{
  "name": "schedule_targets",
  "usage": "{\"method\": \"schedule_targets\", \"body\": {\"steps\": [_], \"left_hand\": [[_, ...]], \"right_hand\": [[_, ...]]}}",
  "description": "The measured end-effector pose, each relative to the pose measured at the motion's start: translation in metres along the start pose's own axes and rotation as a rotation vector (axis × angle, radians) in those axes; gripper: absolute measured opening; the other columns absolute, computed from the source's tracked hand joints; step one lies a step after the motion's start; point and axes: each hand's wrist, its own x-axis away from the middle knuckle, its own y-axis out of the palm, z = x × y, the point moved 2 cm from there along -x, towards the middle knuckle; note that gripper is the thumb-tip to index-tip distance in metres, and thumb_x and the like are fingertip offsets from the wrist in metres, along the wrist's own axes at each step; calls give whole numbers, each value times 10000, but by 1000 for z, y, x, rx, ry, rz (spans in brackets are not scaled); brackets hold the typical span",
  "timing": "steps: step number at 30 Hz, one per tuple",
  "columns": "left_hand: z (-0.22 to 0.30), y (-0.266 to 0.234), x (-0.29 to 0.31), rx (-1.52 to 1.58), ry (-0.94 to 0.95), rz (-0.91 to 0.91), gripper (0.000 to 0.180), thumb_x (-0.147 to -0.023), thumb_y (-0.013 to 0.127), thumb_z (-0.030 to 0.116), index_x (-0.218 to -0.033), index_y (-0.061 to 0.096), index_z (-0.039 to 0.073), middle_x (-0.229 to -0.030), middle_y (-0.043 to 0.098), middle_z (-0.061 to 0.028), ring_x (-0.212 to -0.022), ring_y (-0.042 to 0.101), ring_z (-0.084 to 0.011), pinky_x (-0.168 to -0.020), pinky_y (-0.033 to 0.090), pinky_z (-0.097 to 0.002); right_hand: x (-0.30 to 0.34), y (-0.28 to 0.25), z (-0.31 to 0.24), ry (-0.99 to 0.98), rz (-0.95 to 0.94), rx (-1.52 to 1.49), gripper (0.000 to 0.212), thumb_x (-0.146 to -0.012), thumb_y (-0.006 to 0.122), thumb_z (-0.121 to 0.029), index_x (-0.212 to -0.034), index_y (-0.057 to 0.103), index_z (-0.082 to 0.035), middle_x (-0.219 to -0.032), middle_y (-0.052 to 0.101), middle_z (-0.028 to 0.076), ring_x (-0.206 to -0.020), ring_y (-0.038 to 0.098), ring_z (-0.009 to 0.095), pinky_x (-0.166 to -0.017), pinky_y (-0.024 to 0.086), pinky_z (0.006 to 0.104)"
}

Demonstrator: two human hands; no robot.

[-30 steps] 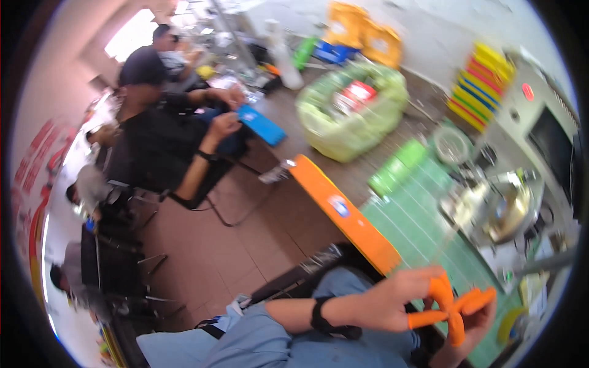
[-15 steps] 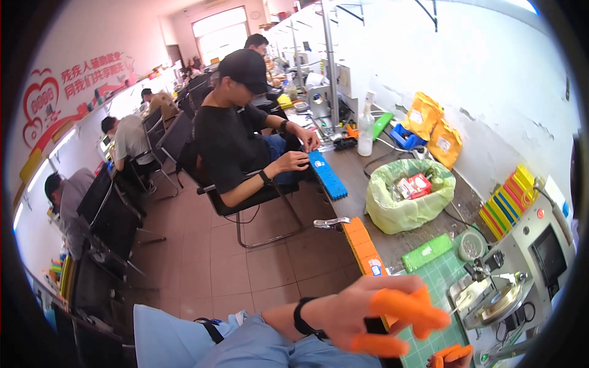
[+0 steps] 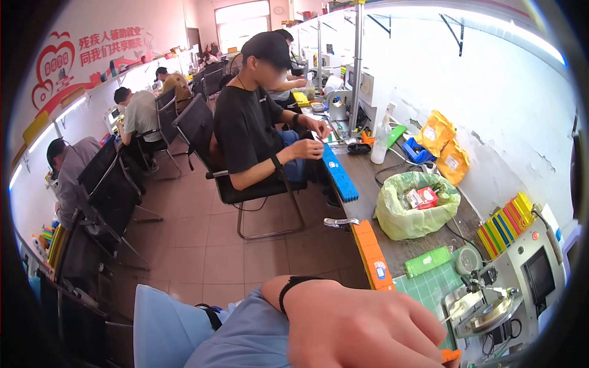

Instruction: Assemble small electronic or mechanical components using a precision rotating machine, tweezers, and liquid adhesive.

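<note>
Left hand (image 3: 368, 325) nearer, one wristband (image 3: 296, 281)

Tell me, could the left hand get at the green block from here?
Probably yes: nothing visible stands between the left hand and the green block, just bare green mat, though what it holds, if anything, is hidden.

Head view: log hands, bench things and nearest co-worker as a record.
Left hand: back toward camera, fingers mostly hidden, grip unclear
Right hand: cannot be made out
Orange finger cot: lower edge, wearer unclear
Near left hand: orange strip, green mat
Bench: green block, pale green bag holding red box
Right side: machine
Co-worker: seated, hands at blue strip
</note>
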Motion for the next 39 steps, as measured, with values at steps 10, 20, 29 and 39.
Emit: {"method": "schedule_targets", "body": {"steps": [10, 20, 29, 39], "left_hand": [[-6, 3, 3, 41, -37, 65, 534, -1098, 403, 407, -993, 557, -93, -839, 512, -186, -647, 482, -351, -643, 418, -439], [-17, 3, 14, 7, -79, 100, 576, -1100, 372, 435, -970, 538, -101, -812, 486, -188, -639, 462, -356, -636, 404, -440], [-26, -13, 19, -9, -79, -68, 612, -1086, 398, 496, -964, 527, -90, -799, 467, -168, -640, 464, -339, -627, 387, -426], [-4, -6, 21, -10, -89, 51, 705, -1059, 410, 588, -992, 540, -102, -780, 483, -162, -669, 519, -359, -654, 419, -424]], "right_hand": [[3, 6, -9, 14, -13, 43, 232, -908, 781, 5, -991, 572, -52, -910, 652, 86, -745, 578, 153, -686, 486, 284], [-2, 14, -6, 22, 7, -12, 225, -897, 771, 48, -963, 580, -50, -895, 638, 79, -733, 560, 150, -682, 464, 288], [-2, 12, 6, 33, 28, 101, 192, -928, 741, 20, -944, 566, -55, -892, 638, 62, -736, 546, 131, -672, 459, 281], [-4, -7, 45, 20, -23, -84, 259, -871, 805, 35, -1011, 597, -32, -1002, 691, 162, -860, 668, 208, -726, 558, 299]]}}
